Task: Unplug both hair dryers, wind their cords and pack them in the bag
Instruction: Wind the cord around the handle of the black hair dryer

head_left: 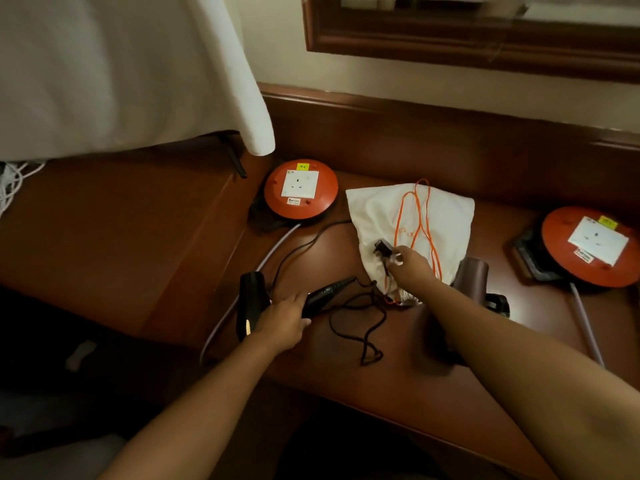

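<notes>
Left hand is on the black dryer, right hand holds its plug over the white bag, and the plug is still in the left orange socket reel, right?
Not quite: the head view shows the left orange socket reel empty. The plug is out, held by the right hand over the white bag; left hand on the black dryer.

1. The left arm reaches forward, bare to the forearm; the left hand [285, 318] lies palm down, fingers curled over the handle of the black plastic hair dryer [254, 304].
2. The right arm stretches further out; the right hand [410, 266] pinches a small black plug [382, 247] between thumb and fingertips.
</notes>
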Demonstrator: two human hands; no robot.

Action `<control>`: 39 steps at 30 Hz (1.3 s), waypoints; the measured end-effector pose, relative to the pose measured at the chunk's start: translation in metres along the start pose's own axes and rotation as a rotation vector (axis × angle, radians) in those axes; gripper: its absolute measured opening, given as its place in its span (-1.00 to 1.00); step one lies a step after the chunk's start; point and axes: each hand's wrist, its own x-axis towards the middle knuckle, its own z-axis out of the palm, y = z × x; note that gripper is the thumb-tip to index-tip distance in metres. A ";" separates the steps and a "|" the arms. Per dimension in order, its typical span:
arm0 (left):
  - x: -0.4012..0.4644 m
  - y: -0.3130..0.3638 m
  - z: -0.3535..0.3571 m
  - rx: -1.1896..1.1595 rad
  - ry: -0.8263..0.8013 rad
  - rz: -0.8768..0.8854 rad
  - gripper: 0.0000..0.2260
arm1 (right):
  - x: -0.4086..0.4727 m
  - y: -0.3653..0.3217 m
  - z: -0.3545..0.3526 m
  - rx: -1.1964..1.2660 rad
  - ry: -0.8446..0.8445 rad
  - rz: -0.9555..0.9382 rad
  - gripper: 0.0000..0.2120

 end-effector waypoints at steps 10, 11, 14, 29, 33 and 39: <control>-0.019 0.033 -0.065 0.123 0.281 0.126 -0.46 | -0.046 -0.040 -0.046 0.529 -0.280 -0.091 -0.81; -0.020 0.038 -0.075 0.131 0.309 0.142 -0.46 | -0.053 -0.045 -0.052 0.597 -0.308 -0.107 -0.79; -0.025 0.056 -0.103 0.162 0.392 0.189 -0.46 | -0.078 -0.056 -0.074 0.824 -0.298 -0.146 -0.78; -0.081 0.196 -0.212 0.095 0.747 0.486 -0.57 | -0.206 -0.089 -0.201 1.221 -0.063 -0.466 -0.76; -0.099 0.210 -0.236 0.182 0.868 0.551 -0.57 | -0.230 -0.088 -0.210 1.291 -0.027 -0.533 -0.82; -0.113 0.219 -0.266 0.209 0.976 0.548 -0.66 | -0.253 -0.099 -0.219 1.117 0.086 -0.638 -0.74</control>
